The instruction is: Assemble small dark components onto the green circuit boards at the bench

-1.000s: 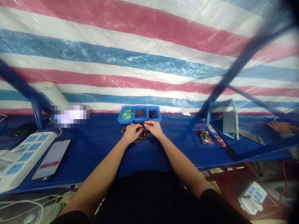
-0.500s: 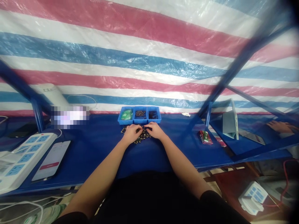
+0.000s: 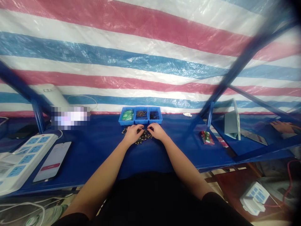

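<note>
My left hand (image 3: 133,133) and my right hand (image 3: 158,131) rest side by side over a pile of small dark parts (image 3: 142,137) on the blue table (image 3: 98,147). Both hands have their fingers curled and pinched down at the pile; what each pinch holds is too small to make out. Just behind the hands stand three joined blue bins (image 3: 141,115): the left one has green pieces, the middle and right ones hold dark parts.
A white power strip (image 3: 22,160) and a phone (image 3: 52,161) lie at the left. A red and green small box (image 3: 206,137) sits to the right, with a tablet on a stand (image 3: 231,121) beyond it. Another person's hand (image 3: 283,126) is at the far right. A striped tarp hangs behind.
Both hands dropped slightly onto the pile and drew a little closer together; the fingertips keep working at the small parts. Nothing else has moved.
</note>
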`<control>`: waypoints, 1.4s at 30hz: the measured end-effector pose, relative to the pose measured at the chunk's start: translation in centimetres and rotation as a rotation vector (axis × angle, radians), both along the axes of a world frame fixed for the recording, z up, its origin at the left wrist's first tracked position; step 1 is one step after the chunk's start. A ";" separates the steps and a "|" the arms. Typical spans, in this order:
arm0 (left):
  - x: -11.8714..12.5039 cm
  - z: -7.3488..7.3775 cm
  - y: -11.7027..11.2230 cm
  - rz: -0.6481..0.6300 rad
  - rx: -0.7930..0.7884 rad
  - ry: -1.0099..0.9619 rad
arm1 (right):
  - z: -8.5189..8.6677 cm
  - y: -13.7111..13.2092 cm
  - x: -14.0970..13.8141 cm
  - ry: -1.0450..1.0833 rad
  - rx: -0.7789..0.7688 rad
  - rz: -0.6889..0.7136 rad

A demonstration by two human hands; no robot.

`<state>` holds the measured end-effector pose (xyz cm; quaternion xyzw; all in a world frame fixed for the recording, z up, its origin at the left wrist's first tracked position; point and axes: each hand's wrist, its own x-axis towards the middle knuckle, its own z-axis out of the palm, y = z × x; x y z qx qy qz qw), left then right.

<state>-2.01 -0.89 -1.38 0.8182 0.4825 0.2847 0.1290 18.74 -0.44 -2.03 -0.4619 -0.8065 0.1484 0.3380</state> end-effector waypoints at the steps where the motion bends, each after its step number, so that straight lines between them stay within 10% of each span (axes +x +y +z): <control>1: 0.0 0.0 0.0 0.000 0.002 -0.001 | 0.1 0.0 0.0 0.015 -0.008 -0.001; 19: -0.1 0.0 0.1 -0.023 0.016 0.035 | 0.5 -1.1 -1.7 0.373 -0.206 0.028; 42: 0.1 0.5 -0.2 -0.015 -0.006 -0.004 | 0.9 -1.4 -1.7 0.341 -0.204 0.039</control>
